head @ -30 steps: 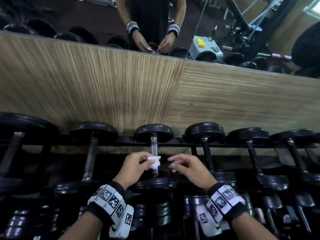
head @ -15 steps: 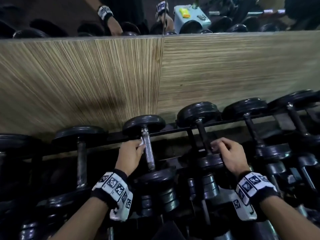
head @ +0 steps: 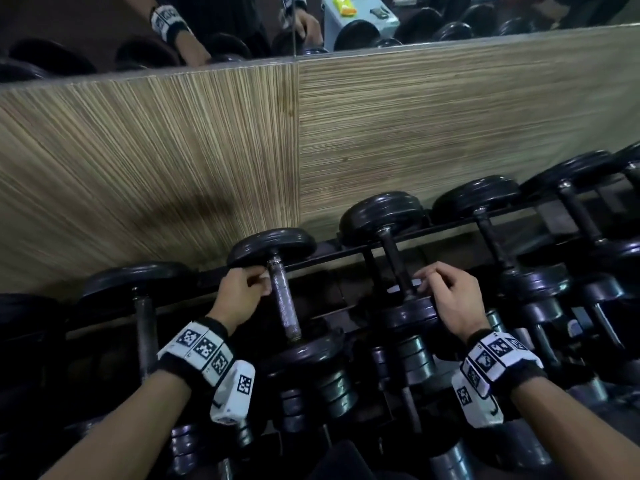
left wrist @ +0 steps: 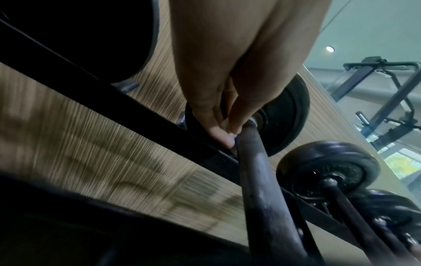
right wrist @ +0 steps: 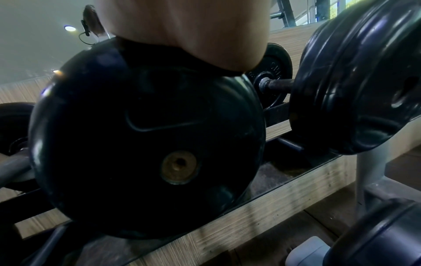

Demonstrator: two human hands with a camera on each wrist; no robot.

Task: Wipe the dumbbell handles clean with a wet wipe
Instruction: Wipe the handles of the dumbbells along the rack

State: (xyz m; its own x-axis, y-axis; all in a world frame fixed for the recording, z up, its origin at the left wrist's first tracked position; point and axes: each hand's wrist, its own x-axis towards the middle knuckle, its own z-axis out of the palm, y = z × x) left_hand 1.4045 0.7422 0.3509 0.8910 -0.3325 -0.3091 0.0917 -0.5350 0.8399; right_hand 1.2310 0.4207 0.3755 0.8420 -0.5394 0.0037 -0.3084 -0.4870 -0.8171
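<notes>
I am pinching the wet wipe (left wrist: 232, 137) with my left hand (head: 242, 292) at the dumbbell handle's (head: 284, 303) far end, so I should be pressing hard and sliding it near.

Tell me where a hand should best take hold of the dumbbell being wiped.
Probably mid-handle, coming from above: the bare bar lies exposed between the two black plates, resting across the rack. The left hand sits at its far end.

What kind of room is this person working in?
Most likely a gym's free-weights area: black round-headed dumbbells lie in rows on a dark metal rack, and a wall mirror above wood-grain panelling reflects more weights.
</notes>
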